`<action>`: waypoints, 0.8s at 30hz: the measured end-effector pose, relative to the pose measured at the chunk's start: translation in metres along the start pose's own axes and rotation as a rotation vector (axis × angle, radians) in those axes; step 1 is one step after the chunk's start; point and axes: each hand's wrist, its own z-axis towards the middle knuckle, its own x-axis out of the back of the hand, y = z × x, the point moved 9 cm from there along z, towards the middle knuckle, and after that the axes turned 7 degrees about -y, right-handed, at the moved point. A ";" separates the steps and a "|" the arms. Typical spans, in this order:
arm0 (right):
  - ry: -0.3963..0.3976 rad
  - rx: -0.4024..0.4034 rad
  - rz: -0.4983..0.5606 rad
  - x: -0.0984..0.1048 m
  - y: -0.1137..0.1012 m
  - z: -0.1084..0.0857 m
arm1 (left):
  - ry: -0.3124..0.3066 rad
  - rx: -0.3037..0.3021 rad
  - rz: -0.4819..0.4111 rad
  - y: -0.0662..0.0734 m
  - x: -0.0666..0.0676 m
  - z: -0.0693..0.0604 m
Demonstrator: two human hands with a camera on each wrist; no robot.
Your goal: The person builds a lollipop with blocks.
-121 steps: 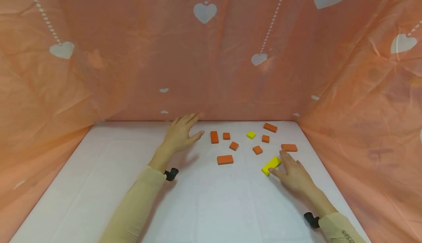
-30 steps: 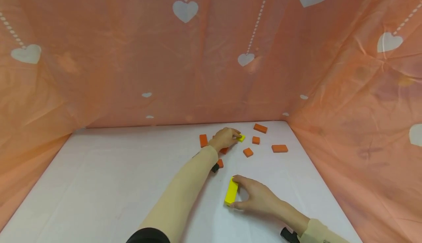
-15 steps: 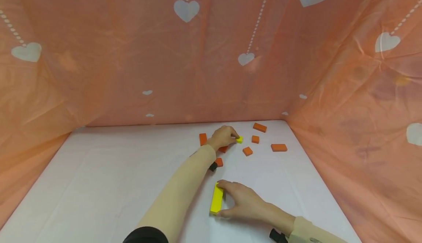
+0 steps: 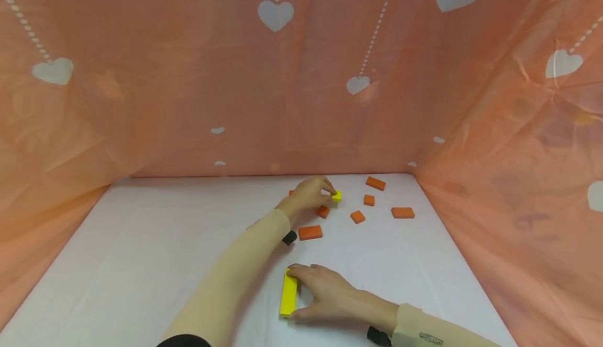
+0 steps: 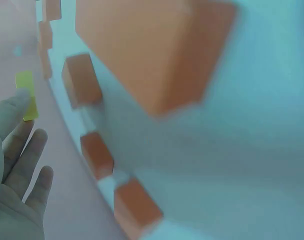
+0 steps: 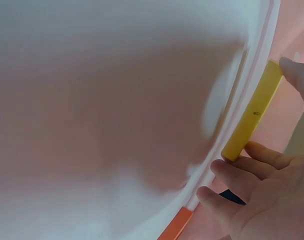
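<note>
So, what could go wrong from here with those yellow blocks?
The right grip holds the long yellow block only at its two ends, so it might twist or drop. The left grip pinches the small yellow block, a little piece that could slip. And a small orange block lies close to the left grip, so a careless sweep might knock it.

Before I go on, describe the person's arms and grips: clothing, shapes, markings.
The left sleeve and right sleeve are long and beige; the right one bears dark lettering, too small to read surely. Small black devices show at the wrists, left device and right device. The left grip and right grip wear no gloves.
</note>
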 end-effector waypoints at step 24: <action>-0.078 0.060 -0.056 -0.010 -0.034 0.043 | 0.112 -0.153 0.049 -0.039 0.048 -0.118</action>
